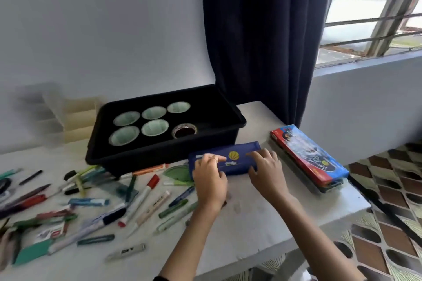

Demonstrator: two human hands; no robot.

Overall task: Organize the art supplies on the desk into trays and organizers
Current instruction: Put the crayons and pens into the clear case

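Reaches in from 6 o'clock with both bare forearms, angled up toward 12 across the white table (262, 230). Holds a blue pencil case (230, 160) lying flat at the table's centre, right up against the near wall of the black tray (146, 157). Wraps the left hand (209, 181) round the case's 9 o'clock end, grip pinching it, fingers curled over the top and thumb seemingly at the near edge, though blur makes that hard to confirm. Sets the right hand (266, 172) at the 3 o'clock end, wrist bent, grip clamped on the case with fingers arched over the top face and thumb against the near side. Beyond the case at 11 o'clock, inside the tray, five pale green cups (126, 118) and a roll of tape (184, 130). At 3 o'clock of the case, apart from it, a red-and-blue box (308, 157) along the table's edge. From 7 to 9 o'clock, loose pens and markers (141, 198) strewn over the table, some just beside the left wrist. At 10 o'clock, past the tray, a blurred cream organizer (77, 118) against the wall.
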